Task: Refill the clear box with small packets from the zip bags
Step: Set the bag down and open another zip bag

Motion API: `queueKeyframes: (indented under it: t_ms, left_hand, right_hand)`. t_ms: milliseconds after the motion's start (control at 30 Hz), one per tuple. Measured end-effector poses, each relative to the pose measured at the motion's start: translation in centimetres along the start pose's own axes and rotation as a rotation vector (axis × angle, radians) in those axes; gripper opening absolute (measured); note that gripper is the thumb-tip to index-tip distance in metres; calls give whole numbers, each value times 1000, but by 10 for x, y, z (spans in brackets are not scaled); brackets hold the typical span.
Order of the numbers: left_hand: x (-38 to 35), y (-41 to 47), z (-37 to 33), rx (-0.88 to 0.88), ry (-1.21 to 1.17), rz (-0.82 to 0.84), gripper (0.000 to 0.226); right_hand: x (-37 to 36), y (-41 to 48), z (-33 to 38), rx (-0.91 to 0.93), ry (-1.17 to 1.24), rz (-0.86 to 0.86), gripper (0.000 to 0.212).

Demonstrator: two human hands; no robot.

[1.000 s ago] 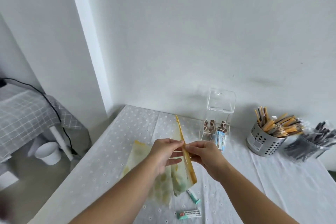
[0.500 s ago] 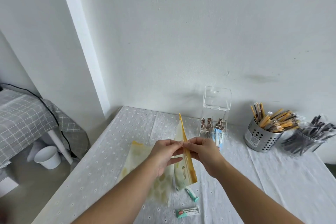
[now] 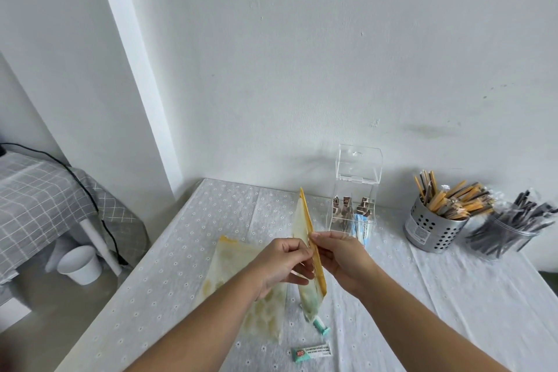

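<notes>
Zip bag first: I hold it up on edge above the surface, its yellow zip strip running as the long axis from near my chest away toward the wall, tilted upward at the far end. My left hand pinches one side of the strip and my right hand pinches the other, fingertips facing each other across the seal, both hands closed on the bag's mouth about midway along its length. Neither hand is spread; each is a tight pinch grip with the remaining fingers curled.

Beyond the bag and slightly to the right stands the clear box, lid tipped up, with a few brown and blue packets low inside. My right hand is the nearer one to it. A second zip bag lies flat on the surface under my left forearm, with pale yellowish contents. Two small green packets lie loose on the surface close to me.

I judge the step in hand to be pulling the seal apart, so the coming move turns on drawing my hands sideways, away from each other, across the strip's long axis.
</notes>
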State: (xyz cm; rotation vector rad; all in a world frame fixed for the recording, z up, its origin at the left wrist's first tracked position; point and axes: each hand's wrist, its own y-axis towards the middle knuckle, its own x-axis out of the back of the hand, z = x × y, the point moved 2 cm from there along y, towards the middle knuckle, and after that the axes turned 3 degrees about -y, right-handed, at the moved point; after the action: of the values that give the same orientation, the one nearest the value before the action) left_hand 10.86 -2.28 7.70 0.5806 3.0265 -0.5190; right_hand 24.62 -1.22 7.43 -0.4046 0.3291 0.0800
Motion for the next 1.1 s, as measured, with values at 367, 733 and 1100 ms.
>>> queueKeyframes:
  t_ms: [367, 733, 1100]
  left_hand:
    - [-5, 3, 5, -166, -38, -199, 39]
    - [-2, -6, -5, -164, 44, -166, 29]
    - [-5, -11, -3, -14, 87, 7, 31]
  right_hand:
    - [-8, -12, -1, 73, -420, 48, 26]
    - [-2, -8, 10, 110, -412, 27, 27]
    - [-2, -8, 7, 91, -305, 10, 19]
